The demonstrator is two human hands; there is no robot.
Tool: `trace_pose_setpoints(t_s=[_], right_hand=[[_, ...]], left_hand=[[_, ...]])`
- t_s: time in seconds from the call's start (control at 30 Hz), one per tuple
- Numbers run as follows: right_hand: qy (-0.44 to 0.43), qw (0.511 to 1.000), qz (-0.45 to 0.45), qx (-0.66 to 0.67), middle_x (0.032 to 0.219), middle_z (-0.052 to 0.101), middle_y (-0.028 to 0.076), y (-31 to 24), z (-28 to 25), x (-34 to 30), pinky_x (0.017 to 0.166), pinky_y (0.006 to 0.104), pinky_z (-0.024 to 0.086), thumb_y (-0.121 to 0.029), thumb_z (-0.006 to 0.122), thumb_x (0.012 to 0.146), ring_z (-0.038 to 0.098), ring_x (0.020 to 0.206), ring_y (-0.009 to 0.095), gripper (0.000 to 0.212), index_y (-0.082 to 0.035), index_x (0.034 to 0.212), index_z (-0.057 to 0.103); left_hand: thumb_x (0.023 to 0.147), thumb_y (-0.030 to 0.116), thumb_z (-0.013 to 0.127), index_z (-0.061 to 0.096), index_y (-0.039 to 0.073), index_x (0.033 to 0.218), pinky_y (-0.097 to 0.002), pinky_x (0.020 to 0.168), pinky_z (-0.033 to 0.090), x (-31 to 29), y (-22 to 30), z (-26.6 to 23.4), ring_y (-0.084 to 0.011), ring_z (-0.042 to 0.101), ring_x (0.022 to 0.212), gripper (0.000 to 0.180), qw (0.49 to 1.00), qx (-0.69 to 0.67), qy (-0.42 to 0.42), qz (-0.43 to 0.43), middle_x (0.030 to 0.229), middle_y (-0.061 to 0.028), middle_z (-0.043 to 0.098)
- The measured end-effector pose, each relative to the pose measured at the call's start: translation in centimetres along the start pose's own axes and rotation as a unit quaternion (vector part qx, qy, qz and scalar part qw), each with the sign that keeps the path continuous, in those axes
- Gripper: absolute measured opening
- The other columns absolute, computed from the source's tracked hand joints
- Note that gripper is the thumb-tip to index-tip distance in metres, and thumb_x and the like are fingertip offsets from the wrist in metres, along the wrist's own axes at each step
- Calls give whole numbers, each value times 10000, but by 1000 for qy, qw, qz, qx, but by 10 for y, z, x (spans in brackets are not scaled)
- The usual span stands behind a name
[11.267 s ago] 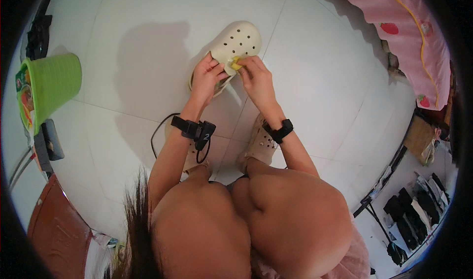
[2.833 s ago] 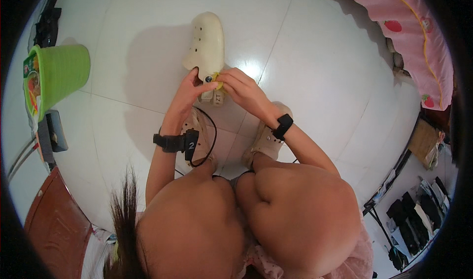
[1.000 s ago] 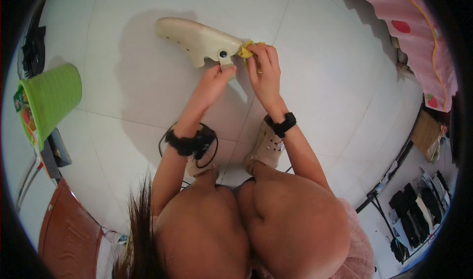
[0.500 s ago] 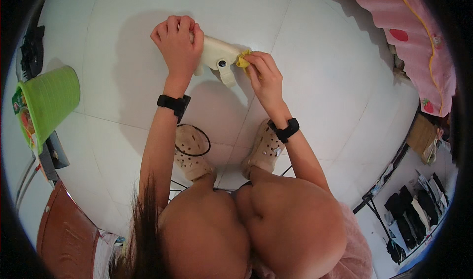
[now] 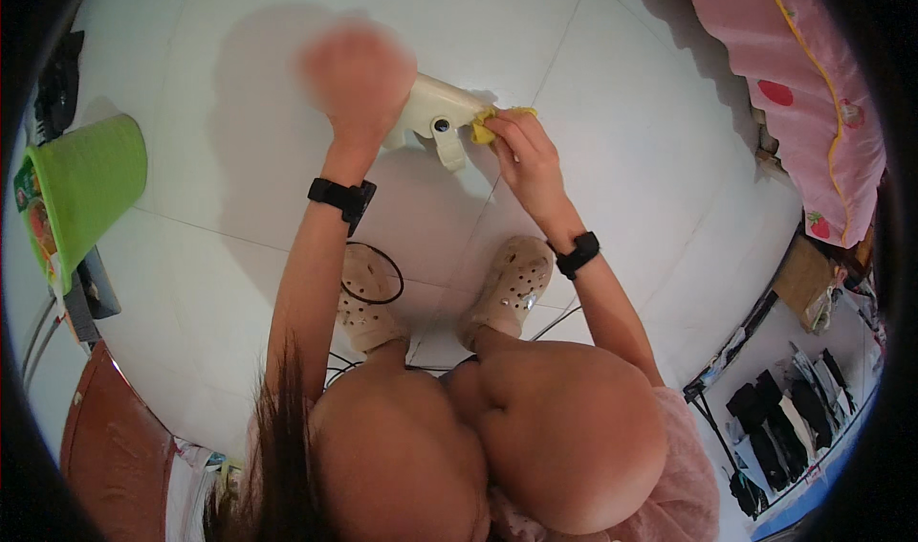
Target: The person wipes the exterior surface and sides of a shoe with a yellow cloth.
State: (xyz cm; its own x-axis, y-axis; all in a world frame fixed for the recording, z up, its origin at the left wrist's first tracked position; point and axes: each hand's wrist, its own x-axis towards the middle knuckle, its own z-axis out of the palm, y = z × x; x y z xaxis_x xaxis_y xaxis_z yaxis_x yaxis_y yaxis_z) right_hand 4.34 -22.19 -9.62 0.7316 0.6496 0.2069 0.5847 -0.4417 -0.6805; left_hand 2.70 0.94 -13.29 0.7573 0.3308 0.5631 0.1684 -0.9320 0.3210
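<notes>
A cream plastic appliance (image 5: 432,104), its exact kind unclear, has a tapered body and a short hinged arm with a dark round button at the joint. My left hand (image 5: 361,75) holds its left end; blur smears the fingers, and the hand hides that end. At the opposite end, my right hand (image 5: 528,159) pinches a small crumpled yellow cloth (image 5: 483,127) between thumb and fingers, pressed against the tip of the body.
Pale floor tiles (image 5: 612,159) lie beneath. A green bin (image 5: 96,183) stands at left, above a brown wooden panel (image 5: 115,446). A pink curtain (image 5: 755,35) hangs at upper right; dark folded items (image 5: 779,427) fill a rack at lower right. My beige clogs (image 5: 507,284) are below my hands.
Both hands and the appliance have shifted slightly to the right in view. The yellow cloth stays at the appliance's tip, with my right hand a little lower.
</notes>
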Motion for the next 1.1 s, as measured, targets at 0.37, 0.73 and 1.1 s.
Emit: trace_pose_setpoints(t_s=[0.37, 0.73, 1.1], right_hand=[[-10, 998, -59, 10, 1016, 604, 118, 2, 5, 34, 776, 375, 525, 18, 639, 818, 599, 928, 309, 201, -5, 1016, 610], [-13, 995, -100, 2, 1010, 620, 105, 4, 6, 36, 768, 360, 535, -16, 631, 813, 618, 917, 285, 213, -18, 1025, 620], [-13, 998, -55, 21, 1045, 620, 104, 1, 9, 36, 789, 358, 538, -20, 621, 836, 622, 949, 281, 192, -27, 1028, 619]], left_hand=[[713, 170, 646, 569, 165, 703, -364, 846, 342, 18, 0, -6, -173, 513, 827, 78, 996, 3, -89, -6, 779, 72, 549], [707, 170, 649, 565, 155, 691, -369, 841, 340, 8, -2, 4, -175, 511, 820, 87, 999, 34, -40, -1, 771, 61, 546], [719, 175, 646, 566, 154, 691, -363, 835, 329, 9, -7, -4, -179, 499, 807, 87, 999, 15, -37, 17, 770, 57, 542]])
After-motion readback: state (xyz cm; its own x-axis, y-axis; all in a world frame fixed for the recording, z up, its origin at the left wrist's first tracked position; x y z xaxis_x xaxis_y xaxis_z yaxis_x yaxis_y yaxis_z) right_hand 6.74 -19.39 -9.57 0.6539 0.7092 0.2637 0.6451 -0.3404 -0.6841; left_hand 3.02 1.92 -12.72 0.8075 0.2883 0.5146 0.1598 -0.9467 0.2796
